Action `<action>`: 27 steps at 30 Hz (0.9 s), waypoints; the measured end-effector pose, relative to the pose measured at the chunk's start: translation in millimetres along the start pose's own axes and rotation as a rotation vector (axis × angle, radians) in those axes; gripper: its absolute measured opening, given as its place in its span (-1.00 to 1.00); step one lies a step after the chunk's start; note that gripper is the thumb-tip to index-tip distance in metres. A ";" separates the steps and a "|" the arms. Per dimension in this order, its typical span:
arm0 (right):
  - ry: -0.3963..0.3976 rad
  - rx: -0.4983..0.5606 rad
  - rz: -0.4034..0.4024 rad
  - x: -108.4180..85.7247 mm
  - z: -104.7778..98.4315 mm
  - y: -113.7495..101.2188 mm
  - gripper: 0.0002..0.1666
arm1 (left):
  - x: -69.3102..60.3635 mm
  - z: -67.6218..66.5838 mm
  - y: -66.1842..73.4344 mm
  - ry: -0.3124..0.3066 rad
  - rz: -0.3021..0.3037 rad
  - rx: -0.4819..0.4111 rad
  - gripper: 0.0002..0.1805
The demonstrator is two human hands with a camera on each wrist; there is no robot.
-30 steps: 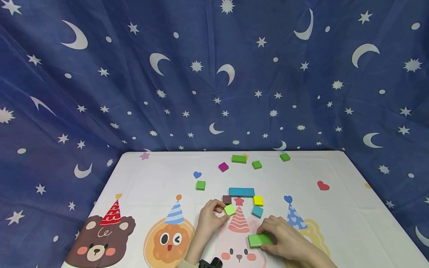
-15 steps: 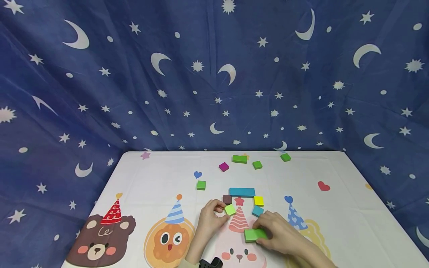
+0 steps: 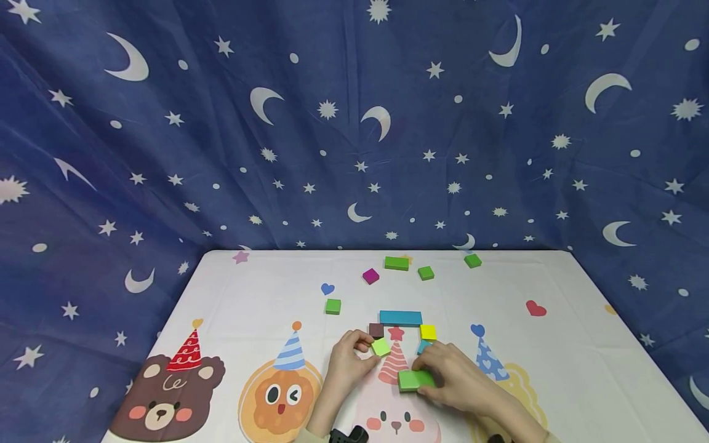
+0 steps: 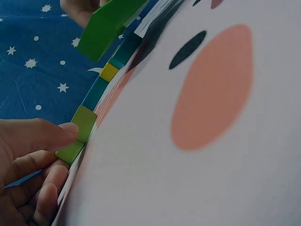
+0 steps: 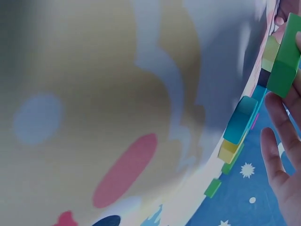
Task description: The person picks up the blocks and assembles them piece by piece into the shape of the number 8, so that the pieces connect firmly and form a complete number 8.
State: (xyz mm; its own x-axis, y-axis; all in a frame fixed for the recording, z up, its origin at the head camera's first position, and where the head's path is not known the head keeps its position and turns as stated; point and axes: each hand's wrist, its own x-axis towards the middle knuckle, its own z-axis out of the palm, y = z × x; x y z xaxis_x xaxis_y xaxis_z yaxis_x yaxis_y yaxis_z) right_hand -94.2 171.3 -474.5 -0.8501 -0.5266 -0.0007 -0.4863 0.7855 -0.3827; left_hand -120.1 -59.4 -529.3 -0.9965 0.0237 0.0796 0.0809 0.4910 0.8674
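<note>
My left hand (image 3: pixel 347 363) pinches a lime green block (image 3: pixel 380 347) on the table, below a dark brown block (image 3: pixel 376 330); the left wrist view shows thumb and fingers on the lime block (image 4: pixel 84 123). My right hand (image 3: pixel 462 378) grips a longer green block (image 3: pixel 412 380) between thumb and fingers, and in the left wrist view that green block (image 4: pixel 106 29) is raised off the cloth. A long blue block (image 3: pixel 400 318) lies above, with a yellow block (image 3: pixel 428 332) at its right end. Below the yellow one, a teal block (image 3: pixel 423 346) is partly hidden by my right hand.
Farther back on the white tablecloth (image 3: pixel 249 289) lie a magenta block (image 3: pixel 371 276), a long green block (image 3: pixel 396 263) and several small green blocks, one (image 3: pixel 333 306) to the left. A blue curtain (image 3: pixel 310 141) with moons and stars hangs behind the table.
My right hand has moved left and slightly away from me, carrying the longer green block, and now covers part of the teal block. My left hand has stayed at the lime block.
</note>
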 end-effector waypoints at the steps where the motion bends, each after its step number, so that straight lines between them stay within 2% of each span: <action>1: 0.003 0.002 -0.002 0.5 -0.6 -0.5 -0.67 | 0.1 0.1 -0.1 0.002 0.002 0.000 -0.68; 7: 0.008 0.017 0.007 5.3 -1.5 -1.3 -0.65 | 0.0 0.2 -0.6 0.005 0.005 0.000 -0.67; 14: 0.048 0.000 -0.034 11.6 0.4 0.1 -0.66 | -0.2 -0.3 1.1 0.006 0.000 -0.006 -0.68; 20: 0.083 -0.014 -0.053 16.2 2.9 1.4 -0.65 | -1.0 -1.1 1.8 0.010 0.020 -0.009 -0.67; 27: 0.110 -0.025 -0.056 20.6 6.5 4.2 -0.66 | -1.5 -1.3 2.3 0.007 0.008 -0.010 -0.67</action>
State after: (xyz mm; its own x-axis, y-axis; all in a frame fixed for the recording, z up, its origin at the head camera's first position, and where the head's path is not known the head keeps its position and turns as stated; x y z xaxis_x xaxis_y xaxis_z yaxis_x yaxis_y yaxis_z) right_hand -112.4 161.6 -482.2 -0.8381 -0.5316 0.1221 -0.5370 0.7647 -0.3562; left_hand -118.4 -59.5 -526.7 -0.9957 0.0219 0.0900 0.0894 0.4818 0.8717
